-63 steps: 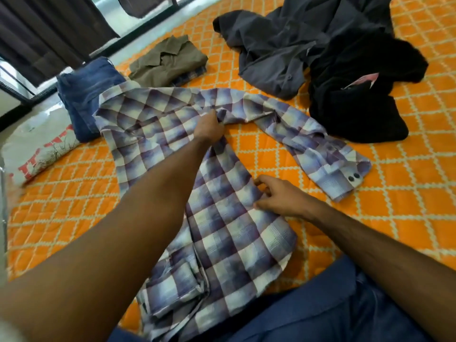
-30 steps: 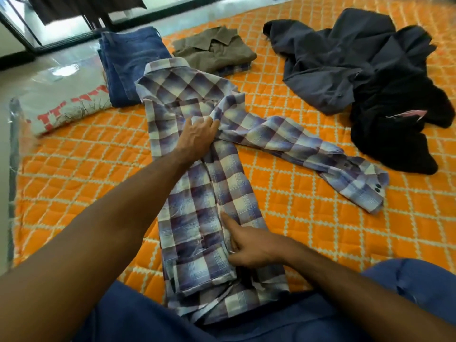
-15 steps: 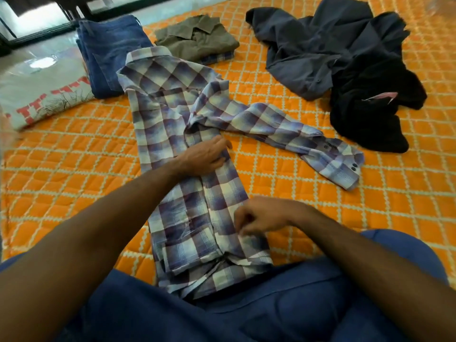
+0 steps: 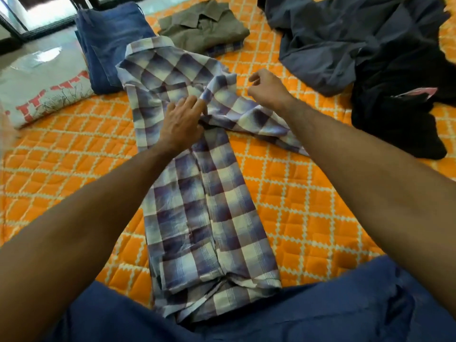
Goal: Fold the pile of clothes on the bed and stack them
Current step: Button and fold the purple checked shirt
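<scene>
— Orange quilted bed (image 4: 81, 174) with a white diamond pattern fills the view. What are the hands doing?

— Left hand (image 4: 181, 124) lies palm down on the checked shirt (image 4: 209, 218), fingers straight and close together, pressing the cloth flat near where the sleeve (image 4: 249, 114) meets the body. The forearm reaches in from the lower left.

— And the right?

— Right hand (image 4: 267, 91) is raised just above the sleeve's shoulder end, fingers loosely curled; I cannot tell whether it pinches any cloth. Its arm crosses from the lower right and hides the rest of the sleeve.

— Where is the shirt?

— Face down in the middle of the bed, collar away from the person, one side already folded in, hem at the blue-trousered knees (image 4: 320, 314).

— Around it?

— Folded jeans (image 4: 111, 38) beside the collar, a folded olive shirt (image 4: 204, 28) next to them, a heap of grey clothes (image 4: 345, 38) and black clothes (image 4: 399, 114) at the right, a pillow (image 4: 42, 95) at the left.
</scene>
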